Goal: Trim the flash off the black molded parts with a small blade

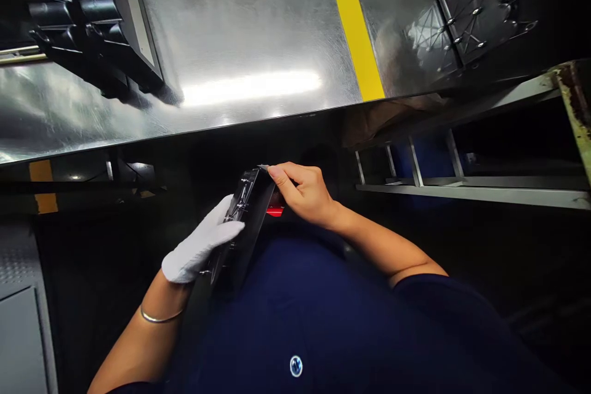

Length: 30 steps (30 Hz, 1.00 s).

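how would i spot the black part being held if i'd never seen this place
Find the metal table across the top, then drop below its near edge to the navy shirt. There, the gloved left hand and bare right hand hold the tilted black part. Unlike the similarly black pieces on the table, it is off the surface.

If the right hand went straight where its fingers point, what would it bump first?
Probably the black part: the right hand already seems to hold its upper end, though depth is unclear.
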Tool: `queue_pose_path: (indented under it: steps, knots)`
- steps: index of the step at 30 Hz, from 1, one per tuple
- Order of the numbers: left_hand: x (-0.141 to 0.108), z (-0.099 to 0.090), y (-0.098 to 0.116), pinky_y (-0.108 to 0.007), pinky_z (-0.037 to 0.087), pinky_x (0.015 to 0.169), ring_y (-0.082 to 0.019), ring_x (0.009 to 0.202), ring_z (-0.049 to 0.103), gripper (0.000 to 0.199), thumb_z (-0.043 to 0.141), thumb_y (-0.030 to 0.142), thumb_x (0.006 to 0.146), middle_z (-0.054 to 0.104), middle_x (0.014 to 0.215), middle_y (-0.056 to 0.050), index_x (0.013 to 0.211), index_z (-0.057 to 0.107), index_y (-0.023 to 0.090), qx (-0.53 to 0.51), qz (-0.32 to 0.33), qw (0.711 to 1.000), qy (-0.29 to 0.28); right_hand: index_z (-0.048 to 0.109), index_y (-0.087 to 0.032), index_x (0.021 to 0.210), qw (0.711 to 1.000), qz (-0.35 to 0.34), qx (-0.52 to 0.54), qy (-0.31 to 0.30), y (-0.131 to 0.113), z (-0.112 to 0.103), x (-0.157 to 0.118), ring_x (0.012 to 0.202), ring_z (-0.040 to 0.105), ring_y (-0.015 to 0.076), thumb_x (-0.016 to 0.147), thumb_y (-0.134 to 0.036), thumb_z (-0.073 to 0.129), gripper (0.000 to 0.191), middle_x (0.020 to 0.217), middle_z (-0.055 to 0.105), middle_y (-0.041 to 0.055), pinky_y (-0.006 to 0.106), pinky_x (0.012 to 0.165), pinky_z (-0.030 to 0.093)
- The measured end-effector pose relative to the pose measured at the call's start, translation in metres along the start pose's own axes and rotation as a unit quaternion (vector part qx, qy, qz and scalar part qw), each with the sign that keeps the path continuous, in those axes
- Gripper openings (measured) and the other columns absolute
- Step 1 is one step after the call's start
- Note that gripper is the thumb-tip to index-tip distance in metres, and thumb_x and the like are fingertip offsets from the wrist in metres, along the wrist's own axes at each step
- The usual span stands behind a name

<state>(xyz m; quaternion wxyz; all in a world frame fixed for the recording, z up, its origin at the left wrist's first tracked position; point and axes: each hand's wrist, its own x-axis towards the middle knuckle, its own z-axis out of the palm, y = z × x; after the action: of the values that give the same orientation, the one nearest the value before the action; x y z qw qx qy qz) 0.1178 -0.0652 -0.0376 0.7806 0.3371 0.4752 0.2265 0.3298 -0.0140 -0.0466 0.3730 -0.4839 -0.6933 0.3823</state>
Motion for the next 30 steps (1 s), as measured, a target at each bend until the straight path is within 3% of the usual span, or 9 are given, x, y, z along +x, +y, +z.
queue_pose_path:
  steps: [10, 14, 17, 20, 23, 26, 30]
  knots:
    - [0.001, -0.001, -0.004, -0.039, 0.053, 0.086, -0.031, 0.113, 0.059, 0.065, 0.064, 0.046, 0.082, 0.065, 0.125, -0.009, 0.141, 0.047, 0.024, 0.029, 0.005, 1.000, -0.006, 0.061, -0.016, 0.064, 0.983, -0.075, -0.152, -0.067, 0.002, -0.010, -0.002, 0.054, 0.055, 0.0080, 0.099, -0.033, 0.043, 0.044, 0.058, 0.061, 0.0004, 0.020, 0.055, 0.037]
    - [0.007, 0.002, -0.005, -0.043, 0.052, 0.091, -0.032, 0.113, 0.059, 0.054, 0.057, 0.054, 0.085, 0.067, 0.120, -0.011, 0.128, 0.059, 0.020, 0.075, 0.049, 0.994, 0.057, 0.067, -0.015, 0.080, 0.988, -0.105, -0.076, -0.084, 0.002, -0.021, 0.004, 0.065, 0.062, 0.0089, 0.101, -0.033, 0.041, 0.038, 0.073, 0.069, 0.0029, 0.018, 0.062, 0.043]
    - [0.012, 0.003, -0.007, -0.047, 0.050, 0.095, -0.032, 0.113, 0.060, 0.062, 0.063, 0.058, 0.078, 0.066, 0.120, -0.012, 0.125, 0.057, 0.018, 0.181, 0.099, 0.956, 0.210, 0.067, -0.014, 0.093, 0.991, -0.114, -0.052, -0.042, 0.001, -0.029, 0.009, 0.074, 0.065, 0.0103, 0.101, -0.038, 0.039, 0.037, 0.084, 0.072, 0.0056, 0.020, 0.068, 0.046]
    - [0.013, 0.002, -0.012, -0.048, 0.050, 0.095, -0.032, 0.109, 0.063, 0.078, 0.079, 0.050, 0.061, 0.064, 0.120, -0.013, 0.126, 0.052, 0.016, 0.299, 0.160, 0.873, 0.351, 0.066, -0.013, 0.089, 0.979, -0.152, -0.121, -0.053, 0.000, -0.034, 0.011, 0.067, 0.061, 0.0111, 0.096, -0.050, 0.045, 0.042, 0.077, 0.069, 0.0048, 0.022, 0.061, 0.042]
    - [0.011, 0.003, -0.019, -0.044, 0.053, 0.090, -0.029, 0.102, 0.066, 0.070, 0.080, 0.043, 0.063, 0.066, 0.114, -0.011, 0.122, 0.053, 0.018, 0.361, 0.238, 0.828, 0.356, 0.064, -0.013, 0.080, 0.959, -0.195, -0.184, -0.088, 0.000, -0.035, 0.010, 0.061, 0.057, 0.0110, 0.093, -0.057, 0.046, 0.049, 0.069, 0.066, 0.0032, 0.023, 0.056, 0.035]
    - [0.010, 0.006, -0.024, -0.041, 0.056, 0.083, -0.026, 0.094, 0.069, 0.062, 0.078, 0.042, 0.067, 0.068, 0.107, -0.009, 0.119, 0.054, 0.019, 0.381, 0.266, 0.817, 0.341, 0.062, -0.014, 0.073, 0.943, -0.235, -0.211, -0.102, 0.001, -0.036, 0.009, 0.059, 0.054, 0.0104, 0.094, -0.059, 0.044, 0.053, 0.064, 0.062, 0.0021, 0.023, 0.054, 0.032]
    - [0.010, 0.010, -0.026, -0.041, 0.057, 0.081, -0.027, 0.092, 0.069, 0.063, 0.078, 0.043, 0.066, 0.067, 0.106, -0.010, 0.118, 0.054, 0.017, 0.379, 0.275, 0.804, 0.366, 0.060, -0.014, 0.069, 0.929, -0.271, -0.235, -0.085, 0.001, -0.040, 0.010, 0.055, 0.049, 0.0097, 0.092, -0.060, 0.046, 0.053, 0.060, 0.057, 0.0003, 0.024, 0.053, 0.029]
